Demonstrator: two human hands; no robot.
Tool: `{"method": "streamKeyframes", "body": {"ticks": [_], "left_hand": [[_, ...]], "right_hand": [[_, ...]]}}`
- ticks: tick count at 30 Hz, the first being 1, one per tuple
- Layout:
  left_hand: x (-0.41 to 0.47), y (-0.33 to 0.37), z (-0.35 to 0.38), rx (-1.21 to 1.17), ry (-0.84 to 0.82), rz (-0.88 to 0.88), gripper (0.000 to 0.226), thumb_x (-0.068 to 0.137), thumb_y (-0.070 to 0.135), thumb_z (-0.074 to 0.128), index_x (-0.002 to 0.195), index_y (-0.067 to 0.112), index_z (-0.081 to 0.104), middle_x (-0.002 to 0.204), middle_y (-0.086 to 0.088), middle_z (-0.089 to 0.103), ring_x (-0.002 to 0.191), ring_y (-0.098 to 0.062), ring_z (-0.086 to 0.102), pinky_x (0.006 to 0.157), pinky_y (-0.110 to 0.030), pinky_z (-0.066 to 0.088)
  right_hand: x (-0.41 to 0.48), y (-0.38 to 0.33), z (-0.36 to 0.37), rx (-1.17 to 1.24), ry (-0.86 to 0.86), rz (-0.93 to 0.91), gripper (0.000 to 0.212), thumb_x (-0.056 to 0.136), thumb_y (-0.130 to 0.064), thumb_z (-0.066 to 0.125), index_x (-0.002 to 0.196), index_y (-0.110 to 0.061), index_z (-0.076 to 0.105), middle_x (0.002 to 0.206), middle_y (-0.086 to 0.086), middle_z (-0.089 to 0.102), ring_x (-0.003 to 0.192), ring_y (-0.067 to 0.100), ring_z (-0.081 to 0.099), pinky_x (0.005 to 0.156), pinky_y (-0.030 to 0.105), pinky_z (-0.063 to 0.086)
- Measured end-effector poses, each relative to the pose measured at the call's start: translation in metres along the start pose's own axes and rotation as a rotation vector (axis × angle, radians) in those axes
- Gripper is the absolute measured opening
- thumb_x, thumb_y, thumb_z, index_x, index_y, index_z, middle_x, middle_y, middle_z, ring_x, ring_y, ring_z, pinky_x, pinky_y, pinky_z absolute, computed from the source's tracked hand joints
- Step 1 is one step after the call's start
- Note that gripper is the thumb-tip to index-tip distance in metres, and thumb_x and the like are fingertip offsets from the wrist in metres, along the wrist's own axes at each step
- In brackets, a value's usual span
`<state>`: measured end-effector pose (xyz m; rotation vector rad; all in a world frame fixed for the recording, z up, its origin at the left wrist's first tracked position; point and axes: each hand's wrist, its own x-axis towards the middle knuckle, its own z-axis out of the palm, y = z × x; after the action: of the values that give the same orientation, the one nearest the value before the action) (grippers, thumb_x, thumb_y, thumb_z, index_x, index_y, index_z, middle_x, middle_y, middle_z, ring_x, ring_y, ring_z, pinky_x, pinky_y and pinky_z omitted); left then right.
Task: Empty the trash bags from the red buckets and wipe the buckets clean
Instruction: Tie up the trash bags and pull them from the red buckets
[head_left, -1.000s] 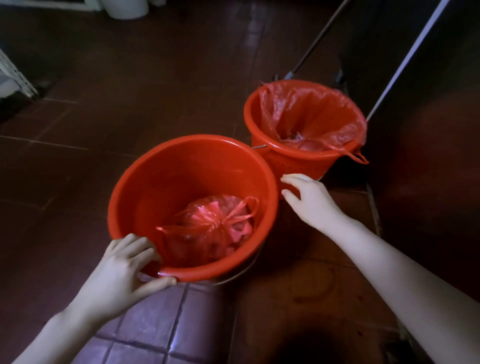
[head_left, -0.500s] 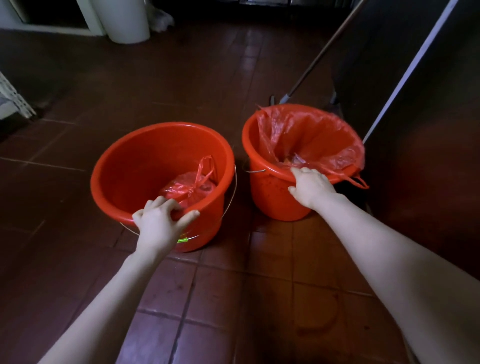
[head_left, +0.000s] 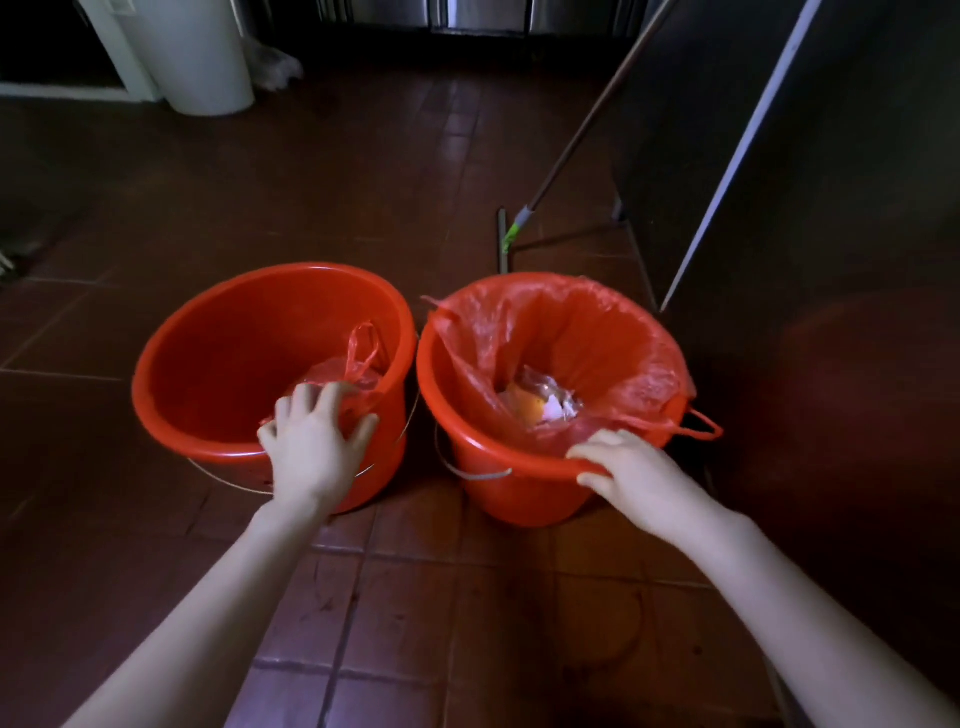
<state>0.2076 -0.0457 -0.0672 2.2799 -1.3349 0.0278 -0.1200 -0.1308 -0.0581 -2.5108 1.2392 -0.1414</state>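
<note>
I have my left hand (head_left: 311, 441) spread wide, fingers apart, over the near rim of the left bucket (head_left: 197, 374). It reaches in towards the tied bag (head_left: 353, 371) that lies low against the bucket's right inner wall. I cannot tell whether the fingertips touch the film yet. My right hand (head_left: 634, 473) is clamped on the near rim of the right bucket (head_left: 519, 493), thumb below the lip and fingers over it. That bucket's liner bag (head_left: 597, 332) is stretched over the rim, with scraps (head_left: 540, 402) at the bottom. The risks, as I judge them: the film looks thin, so pulling the tied bag by its single loop could tear it and drop rubbish on the floor (head_left: 467, 597). Nothing holds the left bucket now, so a bag that snags on the way up could drag or tip it. On the right, the liner hugs the rim, so lifting it before peeling it free would probably raise the whole bucket, or split the film where my fingers pin it. Against half a second ago, my left hand has let go of the rim it was gripping and opened towards the bag. The two buckets, then clearly apart, now stand rim beside rim. My right hand keeps its grip on the near rim.
</note>
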Motion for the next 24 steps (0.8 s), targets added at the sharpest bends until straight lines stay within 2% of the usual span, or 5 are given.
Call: {"method": "streamKeyframes", "body": {"ticks": [5, 10, 19, 22, 24], "left_hand": [[-0.029, 0.062, -0.001, -0.093, -0.118, 0.614, 0.034, 0.089, 0.045, 0.051, 0.091, 0.019, 0.073, 0.096, -0.002, 0.062, 0.090, -0.028, 0.055, 0.077, -0.042, 0.047], [-0.065, 0.067, -0.008, -0.028, -0.352, 0.848, 0.039, 0.093, 0.048, 0.049, 0.084, 0.018, 0.072, 0.089, 0.002, 0.057, 0.088, -0.022, 0.054, 0.079, -0.039, 0.048], [-0.121, 0.052, -0.029, -0.078, -0.524, 0.817, 0.043, 0.094, 0.054, 0.047, 0.071, 0.023, 0.066, 0.078, 0.009, 0.054, 0.076, -0.012, 0.048, 0.077, -0.034, 0.044], [-0.122, 0.035, -0.041, -0.124, -0.310, 0.725, 0.030, 0.092, 0.046, 0.055, 0.074, 0.025, 0.067, 0.075, 0.014, 0.054, 0.075, -0.010, 0.049, 0.070, -0.033, 0.042], [-0.118, 0.017, -0.046, -0.190, -0.088, 0.423, 0.021, 0.091, 0.036, 0.062, 0.075, 0.024, 0.061, 0.074, 0.011, 0.054, 0.073, -0.013, 0.051, 0.066, -0.030, 0.039]], "right_hand": [[-0.061, 0.007, -0.015, 0.147, -0.072, 0.044, 0.025, 0.088, -0.049, 0.058, 0.098, -0.033, 0.074, 0.093, -0.020, 0.063, 0.096, -0.003, 0.056, 0.092, 0.023, 0.044], [-0.095, 0.025, -0.024, 0.182, 0.002, 0.194, 0.031, 0.090, -0.042, 0.060, 0.070, -0.021, 0.072, 0.062, -0.012, 0.067, 0.063, 0.000, 0.063, 0.067, 0.031, 0.053], [-0.085, 0.036, -0.034, -0.022, 0.427, 0.437, 0.013, 0.087, -0.023, 0.065, 0.090, -0.012, 0.070, 0.088, 0.010, 0.065, 0.089, 0.033, 0.061, 0.074, 0.042, 0.052], [-0.071, 0.044, -0.039, -0.052, 0.356, 0.638, 0.033, 0.092, -0.039, 0.056, 0.104, -0.009, 0.067, 0.101, 0.017, 0.066, 0.099, 0.039, 0.060, 0.078, 0.041, 0.050], [-0.060, 0.049, -0.039, -0.010, 0.199, 0.812, 0.053, 0.094, -0.056, 0.044, 0.106, -0.010, 0.067, 0.105, 0.019, 0.066, 0.100, 0.040, 0.061, 0.075, 0.039, 0.048]]}}
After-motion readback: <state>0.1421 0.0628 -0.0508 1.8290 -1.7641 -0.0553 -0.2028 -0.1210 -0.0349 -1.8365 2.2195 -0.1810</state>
